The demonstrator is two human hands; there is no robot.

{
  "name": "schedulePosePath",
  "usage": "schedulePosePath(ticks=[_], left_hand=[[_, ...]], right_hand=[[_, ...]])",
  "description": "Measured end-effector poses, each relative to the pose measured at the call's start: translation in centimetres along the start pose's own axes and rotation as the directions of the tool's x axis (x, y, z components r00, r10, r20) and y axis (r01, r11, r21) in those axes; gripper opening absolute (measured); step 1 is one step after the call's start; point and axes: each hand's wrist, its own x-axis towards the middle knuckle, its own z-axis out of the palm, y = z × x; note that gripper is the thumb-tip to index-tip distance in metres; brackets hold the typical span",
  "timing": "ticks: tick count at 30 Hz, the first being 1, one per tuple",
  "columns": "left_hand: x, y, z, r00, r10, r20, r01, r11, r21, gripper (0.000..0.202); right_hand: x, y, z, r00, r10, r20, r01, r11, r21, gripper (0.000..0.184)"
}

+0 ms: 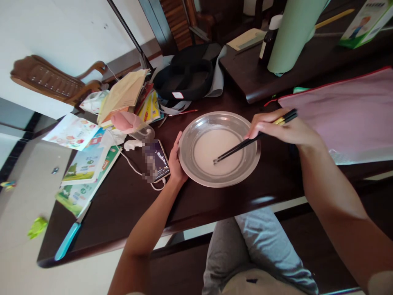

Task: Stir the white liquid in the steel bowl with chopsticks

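Observation:
A shallow metal plate (245, 168) sits on the dark wooden table (129, 205) and holds a pale, milky batter. My right hand (276, 128) is closed around a pair of black chopsticks (242, 145) with yellow tops. Their tips dip into the batter near the plate's middle. My left hand (175, 157) rests against the plate's left rim, thumb along the edge, steadying it.
A phone (156, 159) on a white cable lies just left of my left hand. Books and leaflets (89, 164) pile up at the table's left, a black bag (187, 73) behind the plate, a pink mesh pouch (346, 110) at right. A green cylinder (291, 37) stands on a raised shelf.

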Motion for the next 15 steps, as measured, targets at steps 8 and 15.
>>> schedulePosePath(ticks=[8, 15], left_hand=[[0.2, -0.2, -0.2, 1.000, -0.001, 0.002, 0.001, 1.000, -0.005, 0.056], [0.1, -0.1, -0.1, 1.000, 0.003, 0.005, -0.003, 1.000, 0.005, 0.057]], right_hand=[[-0.2, 0.2, -0.9, 0.968, -0.017, -0.249, 0.016, 1.000, -0.008, 0.049], [0.1, 0.2, 0.1, 0.998, -0.026, -0.049, 0.022, 0.997, -0.070, 0.044]])
